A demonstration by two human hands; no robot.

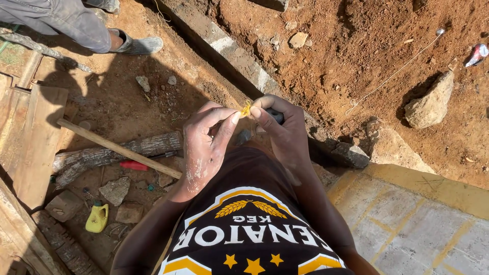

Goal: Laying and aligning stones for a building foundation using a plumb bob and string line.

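My two hands meet in front of my chest, above red earth. My left hand, dusted with white powder, pinches one end of a small frayed yellow bit of string between thumb and fingers. My right hand pinches the same yellow string from the other side and also wraps a dark object that is mostly hidden in the palm. Below the hands I see my dark printed shirt.
A wooden handle lies over a rough log, with a red tool and yellow plastic piece nearby. Another person's leg and shoe stand top left. A concrete edge, white string, rocks and block wall surround me.
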